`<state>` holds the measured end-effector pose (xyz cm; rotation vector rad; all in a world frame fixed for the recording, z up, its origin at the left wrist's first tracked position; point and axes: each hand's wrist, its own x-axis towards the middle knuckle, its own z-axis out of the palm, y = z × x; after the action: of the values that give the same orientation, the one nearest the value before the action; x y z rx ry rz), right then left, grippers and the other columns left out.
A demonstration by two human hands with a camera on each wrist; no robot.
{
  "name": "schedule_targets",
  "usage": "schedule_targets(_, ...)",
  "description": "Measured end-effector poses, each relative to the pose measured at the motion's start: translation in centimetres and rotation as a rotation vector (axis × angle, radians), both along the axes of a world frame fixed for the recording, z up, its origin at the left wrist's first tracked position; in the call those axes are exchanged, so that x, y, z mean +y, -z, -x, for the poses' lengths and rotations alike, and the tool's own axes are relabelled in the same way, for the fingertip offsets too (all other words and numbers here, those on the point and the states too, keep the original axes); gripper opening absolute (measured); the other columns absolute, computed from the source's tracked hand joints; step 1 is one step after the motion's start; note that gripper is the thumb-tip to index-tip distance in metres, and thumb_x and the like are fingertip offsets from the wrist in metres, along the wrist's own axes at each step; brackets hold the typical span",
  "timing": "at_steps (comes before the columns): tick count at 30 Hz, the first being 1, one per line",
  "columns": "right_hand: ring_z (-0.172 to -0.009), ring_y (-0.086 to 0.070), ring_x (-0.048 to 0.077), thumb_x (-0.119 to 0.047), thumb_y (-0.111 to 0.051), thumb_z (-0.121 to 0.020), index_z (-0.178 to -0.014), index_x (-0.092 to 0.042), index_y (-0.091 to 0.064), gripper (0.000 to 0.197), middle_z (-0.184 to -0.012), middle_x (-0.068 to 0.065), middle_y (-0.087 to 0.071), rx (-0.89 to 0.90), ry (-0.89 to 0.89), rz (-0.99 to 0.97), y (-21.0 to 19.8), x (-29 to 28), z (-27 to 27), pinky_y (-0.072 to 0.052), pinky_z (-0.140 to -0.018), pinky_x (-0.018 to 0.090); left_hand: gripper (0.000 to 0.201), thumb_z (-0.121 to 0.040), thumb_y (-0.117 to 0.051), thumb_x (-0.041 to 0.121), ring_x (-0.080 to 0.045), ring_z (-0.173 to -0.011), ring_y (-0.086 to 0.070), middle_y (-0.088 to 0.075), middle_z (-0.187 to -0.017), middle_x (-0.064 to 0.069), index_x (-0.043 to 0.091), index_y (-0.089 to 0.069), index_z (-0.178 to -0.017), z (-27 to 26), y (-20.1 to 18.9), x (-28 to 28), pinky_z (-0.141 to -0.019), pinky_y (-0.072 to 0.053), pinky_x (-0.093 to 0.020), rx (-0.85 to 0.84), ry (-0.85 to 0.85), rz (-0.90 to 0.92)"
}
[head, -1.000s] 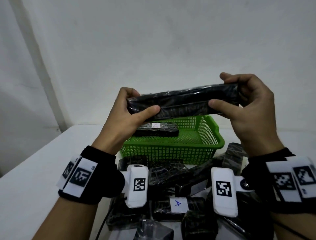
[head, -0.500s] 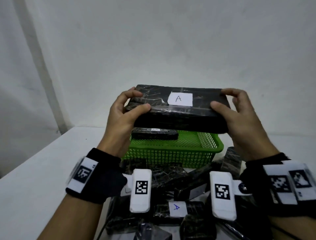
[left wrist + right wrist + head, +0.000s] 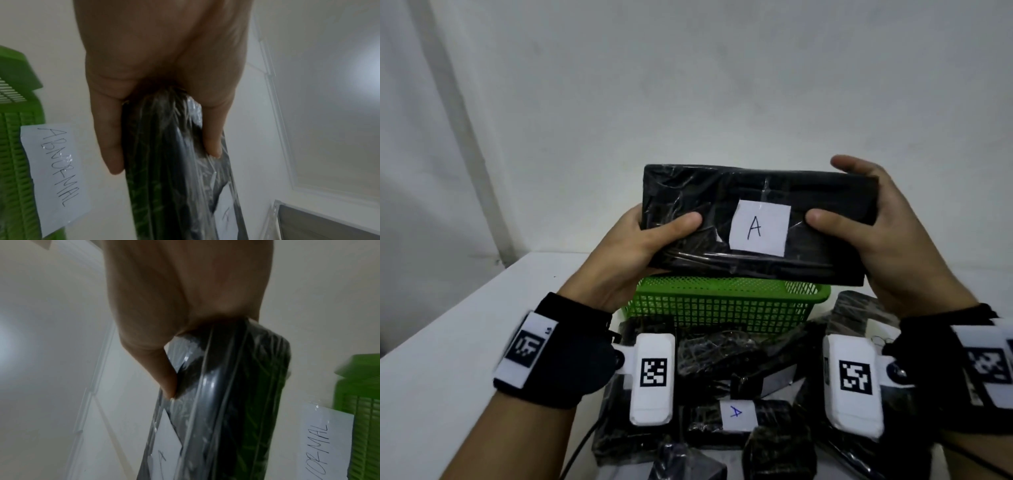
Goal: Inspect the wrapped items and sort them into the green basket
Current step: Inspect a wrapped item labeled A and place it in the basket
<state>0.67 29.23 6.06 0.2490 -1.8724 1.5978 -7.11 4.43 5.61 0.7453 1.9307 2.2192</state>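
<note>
Still early days: both hands, left hand and right hand, gripping one black wrapped item by its ends, "A" label facing up, above the green basket. Plenty more wrapped items piled on the near table, unsorted.

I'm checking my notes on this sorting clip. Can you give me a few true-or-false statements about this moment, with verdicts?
1. Both hands grip the wrapped package. True: left hand and right hand hold its ends.
2. Its white label reads B. False: it reads A.
3. The green basket lies below the held package. True.
4. The basket's paper sign reads NORMAL. False: it reads ABNORMAL.
</note>
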Motion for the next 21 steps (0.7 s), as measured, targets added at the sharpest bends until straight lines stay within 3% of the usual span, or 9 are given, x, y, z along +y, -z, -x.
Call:
schedule_targets(3, -0.089, -0.067, -0.006, 0.000, -0.073, -0.083, -0.129, -0.020, -0.051, 0.054, -0.101, -0.015, -0.067, 0.035, 0.050, -0.020, -0.1, 0.1, 0.1, -0.054, -0.073, 0.014, 0.047, -0.074, -0.072, 0.031, -0.016, -0.086, -0.074, -0.077, -0.100, -0.004, 0.010, -0.066, -0.115, 0.0, 0.4, 0.4, -0.066, -0.058, -0.026, 0.000, -0.015, 0.009)
schedule_targets(6, -0.090, -0.067, -0.008, -0.001, -0.074, -0.085, -0.127, -0.019, -0.050, 0.051, -0.103, -0.015, -0.066, 0.034, 0.083, -0.070, 0.0, 0.0, 0.0, -0.053, -0.074, 0.013, 0.048, -0.077, -0.071, 0.032, -0.015, -0.089, -0.074, -0.077, -0.102, -0.002, 0.011, -0.065, -0.119, 0.0, 0.7, 0.5, -0.067, -0.059, -0.028, -0.024, -0.010, 0.033)
schedule_targets(10, -0.105, -0.065, -0.003, -0.008, -0.078, -0.083, -0.137, -0.024, -0.047, 0.064, -0.120, -0.011, -0.063, 0.049, 0.106, -0.180, 0.0, 0.0, -0.2, -0.053, -0.088, 0.017, 0.058, -0.073, -0.066, 0.051, -0.016, -0.101, -0.072, -0.076, -0.108, 0.001, 0.021, -0.065, -0.123, -0.1, 0.5, 0.2, -0.084, -0.060, -0.045, -0.031, -0.014, 0.122)
schedule_targets(13, -0.114, -0.061, -0.001, -0.014, -0.077, -0.084, -0.143, -0.032, -0.042, 0.071, -0.128, -0.012, -0.058, 0.042, 0.105, -0.241, 0.0, -0.2, -0.3, -0.051, -0.094, 0.016, 0.065, -0.074, -0.060, 0.063, -0.017, -0.107, -0.071, -0.075, -0.115, 0.001, 0.023, -0.067, -0.125, -0.5, -0.1, -0.1, -0.088, -0.058, -0.044, -0.036, -0.042, 0.090)
schedule_targets(15, -0.107, -0.065, -0.004, -0.017, -0.076, -0.085, -0.145, -0.029, -0.040, 0.071, -0.120, -0.013, -0.062, 0.034, 0.102, -0.195, 0.2, -0.3, -0.2, -0.053, -0.088, 0.014, 0.061, -0.076, -0.060, 0.059, -0.017, -0.104, -0.072, -0.075, -0.113, 0.001, 0.022, -0.066, -0.125, -0.6, -0.4, 0.0, -0.082, -0.060, -0.038, -0.020, -0.071, 0.076)
schedule_targets(18, -0.093, -0.066, -0.011, -0.018, -0.074, -0.087, -0.145, -0.025, -0.040, 0.068, -0.107, -0.018, -0.064, 0.001, 0.100, -0.123, 0.4, -0.1, 0.1, -0.053, -0.077, 0.011, 0.057, -0.075, -0.064, 0.053, -0.013, -0.087, -0.075, -0.077, -0.102, 0.003, 0.019, -0.064, -0.120, -0.7, -0.5, -0.1, -0.057, -0.057, -0.026, 0.014, -0.100, 0.092)
schedule_targets(21, -0.096, -0.065, -0.011, -0.029, -0.072, -0.087, -0.144, -0.027, -0.041, 0.065, -0.116, -0.016, -0.063, -0.018, 0.102, -0.065, 0.5, 0.3, 0.3, -0.054, -0.077, 0.013, 0.055, -0.084, -0.053, 0.058, -0.013, -0.072, -0.065, -0.070, -0.094, -0.001, 0.016, -0.065, -0.118, -0.7, -0.6, -0.8, -0.048, -0.049, -0.024, -0.035, -0.029, 0.019)
